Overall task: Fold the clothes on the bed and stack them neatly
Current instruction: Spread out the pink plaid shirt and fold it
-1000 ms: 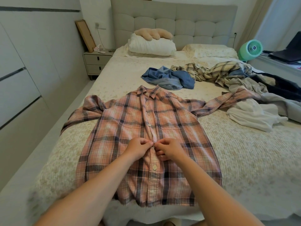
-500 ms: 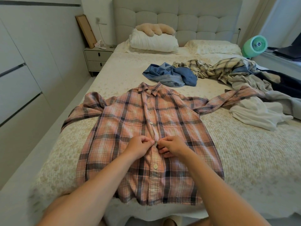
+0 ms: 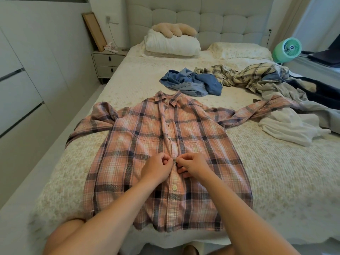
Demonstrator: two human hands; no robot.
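While the pink-and-navy plaid flannel button-up shirt (image 3: 165, 159) is laid flat, front up, on the cream quilted bed (image 3: 276, 181) in the head view, its placket is worked at the centre of the frame. The left hand (image 3: 158, 169) is curled at the placket, fabric apparently pinched at its left edge; the right hand (image 3: 193, 167) is pinched on the opposite edge, and the two nearly touch at what looks like a button. One white button (image 3: 174, 187) is seen fastened just below, toward six o'clock.

The shirt is judged light, soft and limp: no shape will be held when it is lifted, and its sleeves, spread toward nine and two o'clock, will trail. It is best taken at the shoulder seams or side hems, where doubled cloth gives a firmer purchase. The right sleeve end lies against other laundry and may drag it.

From one to three o'clock the unfolded pile is seen: a crumpled blue denim garment (image 3: 193, 83), a cream-and-dark plaid shirt (image 3: 244, 76), a white garment (image 3: 290, 127) and grey and dark pieces. No folded stack is visible.
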